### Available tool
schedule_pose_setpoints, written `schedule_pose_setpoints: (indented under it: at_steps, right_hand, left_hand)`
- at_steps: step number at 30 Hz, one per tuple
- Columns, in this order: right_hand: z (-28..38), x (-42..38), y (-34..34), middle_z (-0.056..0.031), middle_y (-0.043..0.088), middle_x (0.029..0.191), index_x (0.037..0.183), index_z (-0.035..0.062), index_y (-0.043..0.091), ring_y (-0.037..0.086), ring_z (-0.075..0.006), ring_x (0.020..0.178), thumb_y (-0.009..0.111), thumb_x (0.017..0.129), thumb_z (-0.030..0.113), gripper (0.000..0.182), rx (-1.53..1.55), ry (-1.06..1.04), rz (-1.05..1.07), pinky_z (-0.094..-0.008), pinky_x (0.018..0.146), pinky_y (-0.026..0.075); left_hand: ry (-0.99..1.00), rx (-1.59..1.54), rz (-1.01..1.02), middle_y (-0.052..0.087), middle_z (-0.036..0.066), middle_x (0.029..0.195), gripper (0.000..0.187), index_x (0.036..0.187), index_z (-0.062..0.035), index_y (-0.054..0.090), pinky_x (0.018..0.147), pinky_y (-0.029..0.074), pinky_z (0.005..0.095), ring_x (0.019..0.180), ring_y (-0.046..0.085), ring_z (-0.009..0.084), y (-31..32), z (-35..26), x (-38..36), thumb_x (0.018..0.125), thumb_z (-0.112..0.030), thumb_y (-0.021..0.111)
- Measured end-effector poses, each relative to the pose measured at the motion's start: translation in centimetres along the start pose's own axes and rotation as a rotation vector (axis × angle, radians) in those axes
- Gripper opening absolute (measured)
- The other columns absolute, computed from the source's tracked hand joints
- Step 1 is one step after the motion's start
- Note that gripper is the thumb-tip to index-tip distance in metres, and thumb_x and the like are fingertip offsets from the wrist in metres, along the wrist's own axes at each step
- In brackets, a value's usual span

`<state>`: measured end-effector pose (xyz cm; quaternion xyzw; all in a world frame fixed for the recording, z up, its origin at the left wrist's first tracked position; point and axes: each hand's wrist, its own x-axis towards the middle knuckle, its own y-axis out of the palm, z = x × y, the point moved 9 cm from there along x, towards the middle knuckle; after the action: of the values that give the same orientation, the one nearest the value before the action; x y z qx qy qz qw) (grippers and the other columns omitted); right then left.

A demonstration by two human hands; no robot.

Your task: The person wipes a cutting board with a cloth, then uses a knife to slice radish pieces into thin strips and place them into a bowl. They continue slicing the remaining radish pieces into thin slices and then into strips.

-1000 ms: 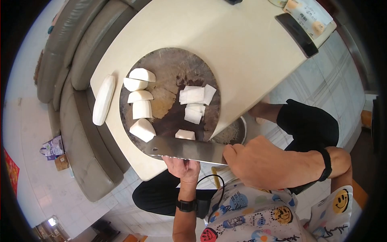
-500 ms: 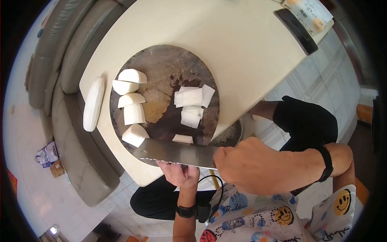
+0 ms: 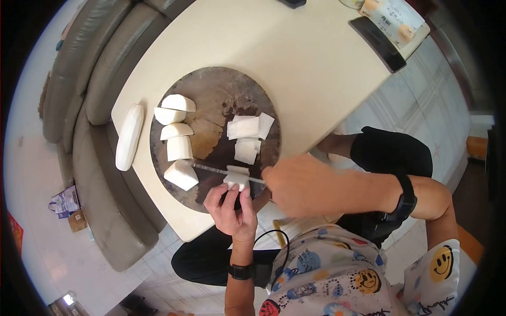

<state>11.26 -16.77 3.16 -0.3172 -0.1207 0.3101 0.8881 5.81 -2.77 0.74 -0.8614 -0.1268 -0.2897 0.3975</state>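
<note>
My right hand (image 3: pixel 311 184) is wrapped round the handle of a cleaver (image 3: pixel 211 168), whose blade is edge-on and reaches left over the round cutting board (image 3: pixel 211 79). Beneath the blade, my left hand (image 3: pixel 232 210) presses its fingertips on a small white vegetable block (image 3: pixel 236 181) near the board's lower edge. A thin slice (image 3: pixel 238 169) stands just beyond the blade. Thin white slices (image 3: pixel 244 127) lie in two groups at the board's right. Several thick white chunks (image 3: pixel 179 148) line its left side.
A whole peeled white vegetable (image 3: pixel 129 138) lies on the cream table (image 3: pixel 305 58), left of the board. A dark phone (image 3: pixel 377 44) and a printed packet (image 3: pixel 394 20) are at the far right corner. A grey sofa (image 3: pixel 100 174) stands to the left.
The cleaver has turned from flat to edge-on and moved up onto the block. My left hand has come out from below the blade, its fingertips now on the block.
</note>
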Motion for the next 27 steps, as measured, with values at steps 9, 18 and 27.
schedule_pose_setpoints:
  at_steps: [9,18,27]
  right_hand:
    - [2.1,-2.6,-0.9,-0.0201,0.060,0.061,0.079,-0.0040,0.053,0.061,-0.0366,0.051,0.062,0.076,0.010,0.017,-0.076,-0.083,0.068,-0.0435,0.049,0.048]
    - [3.0,-4.0,-0.6,-0.0195,0.058,0.059,0.074,-0.0107,0.058,0.065,-0.0298,0.054,0.063,0.066,0.002,0.016,-0.113,-0.105,0.163,-0.0366,0.046,0.050]
    - [3.0,-4.2,-0.3,-0.0170,0.057,0.063,0.083,-0.0083,0.049,0.060,-0.0300,0.048,0.061,0.070,0.004,0.022,-0.081,-0.110,0.198,-0.0396,0.041,0.046]
  left_hand:
    - [0.063,0.062,-0.037,0.059,0.013,0.108,0.023,0.097,-0.0038,0.067,0.084,0.046,0.0416,0.097,0.055,0.0327,-0.1,-0.5,-0.1,0.075,-0.001,0.072]
    - [0.051,0.096,-0.004,0.063,0.016,0.108,0.020,0.096,-0.0041,0.066,0.087,0.045,0.0491,0.097,0.057,0.0404,-0.1,0.2,-0.9,0.077,-0.007,0.069]
    - [0.028,0.144,0.042,0.066,0.018,0.108,0.023,0.095,-0.0018,0.068,0.089,0.044,0.0538,0.098,0.059,0.0446,-0.1,0.4,-1.2,0.079,-0.017,0.071]
